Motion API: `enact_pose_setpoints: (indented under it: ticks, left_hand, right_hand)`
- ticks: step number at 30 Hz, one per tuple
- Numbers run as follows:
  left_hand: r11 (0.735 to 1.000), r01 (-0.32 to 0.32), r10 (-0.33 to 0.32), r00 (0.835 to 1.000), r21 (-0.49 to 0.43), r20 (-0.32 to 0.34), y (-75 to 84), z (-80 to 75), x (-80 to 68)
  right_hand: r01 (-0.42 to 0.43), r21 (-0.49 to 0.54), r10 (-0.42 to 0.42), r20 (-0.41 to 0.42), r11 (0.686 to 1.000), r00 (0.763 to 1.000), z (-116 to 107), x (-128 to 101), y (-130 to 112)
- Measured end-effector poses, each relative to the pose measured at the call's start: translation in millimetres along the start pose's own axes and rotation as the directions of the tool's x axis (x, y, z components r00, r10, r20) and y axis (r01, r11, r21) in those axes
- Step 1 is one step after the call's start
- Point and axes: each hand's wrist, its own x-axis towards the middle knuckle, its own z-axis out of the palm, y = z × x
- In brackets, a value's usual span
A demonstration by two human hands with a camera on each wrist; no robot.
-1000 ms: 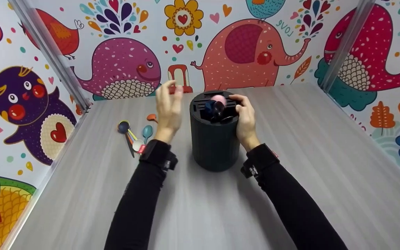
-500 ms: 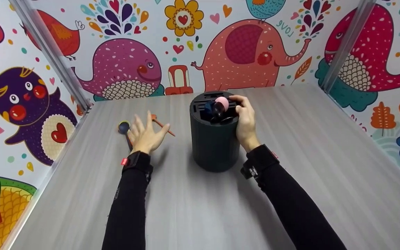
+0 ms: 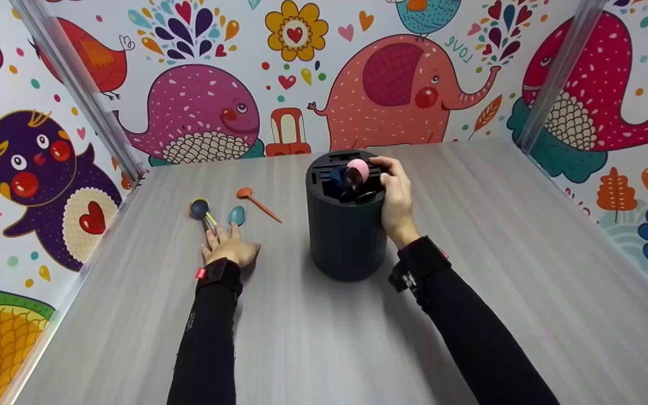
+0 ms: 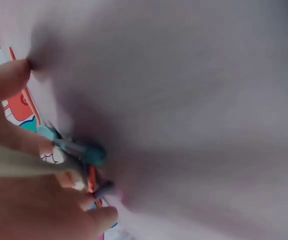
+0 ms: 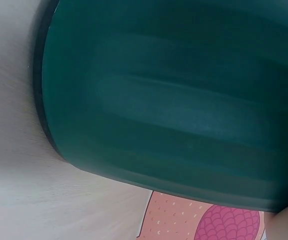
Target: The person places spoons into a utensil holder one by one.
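My left hand (image 3: 229, 248) lies low over a cluster of small spoons, its fingers spread and its fingertips at their handles. A dark blue-grey spoon (image 3: 199, 209) with a yellow one beneath it and a teal spoon (image 3: 237, 215) show past the fingers; the hand hides the rest. In the left wrist view, the thumb stands apart from the fingers, near a teal handle (image 4: 94, 155), and a pale blurred strip (image 4: 13, 162) runs between them. My right hand (image 3: 400, 202) grips the top rim of a dark green utensil holder (image 3: 346, 242), upright on the table.
An orange spoon (image 3: 244, 193) lies apart, between the cluster and the holder. In the holder's slotted top sit a pink rounded head (image 3: 359, 167) and dark shiny utensils (image 3: 352, 183). Walls with cartoon animals (image 3: 391, 90) enclose the grey table (image 3: 301, 337).
My left hand has come down from beside the holder, leftward and toward me, onto the spoon cluster. The teal spoon's bowl shows again. My right hand keeps its grip on the holder.
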Motion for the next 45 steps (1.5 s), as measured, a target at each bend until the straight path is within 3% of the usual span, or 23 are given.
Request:
enact_pose_setpoints:
  ticks: [5, 13, 21, 30, 35, 38, 42, 45]
  left_hand:
    - [0.997, -0.024, 0.031, 0.994, 0.073, -0.107, 3.1, 3.2, 3.1]
    - [0.985, -0.077, 0.113, 0.965, 0.154, -0.236, 8.2, 0.2, 1.7]
    - [0.988, -0.112, 0.145, 0.913, 0.109, -0.381, 11.0, -0.3, -0.4]
    - [0.98, -0.174, 0.2, 0.852, 0.098, -0.484, 13.9, -3.0, 2.3]
    - [0.976, -0.219, 0.195, 0.829, 0.017, -0.525, 20.5, -7.5, 0.5]
    - [0.967, -0.239, 0.162, 0.835, -0.082, -0.527, 26.0, -11.3, -0.6]
    - [0.942, -0.24, 0.101, 0.87, -0.236, -0.482, 36.9, -20.0, -6.4]
    - [0.908, -0.263, 0.101, 0.893, -0.326, -0.438, 50.2, -28.1, -14.9]
  right_hand:
    - [-0.005, 0.006, 0.005, -0.001, 1.0, 1.0, -1, -1, 1]
    - [0.0, 0.005, 0.0, -0.002, 1.0, 1.0, -2, -1, 2]
    - [0.009, 0.02, -0.009, 0.006, 1.0, 1.0, 0, 1, 1]
    - [-0.009, 0.037, 0.009, 0.009, 0.999, 1.0, 1, 1, 1]
    - [-0.001, 0.041, 0.001, 0.004, 0.999, 1.0, 1, 1, 1]
    - [0.0, 0.042, 0.0, 0.001, 0.999, 1.0, 1, 1, 1]
    - [-0.005, 0.036, 0.005, 0.002, 0.999, 1.0, 0, 0, 0]
    - [-0.008, 0.028, 0.008, 0.005, 1.0, 1.0, 0, 0, 0]
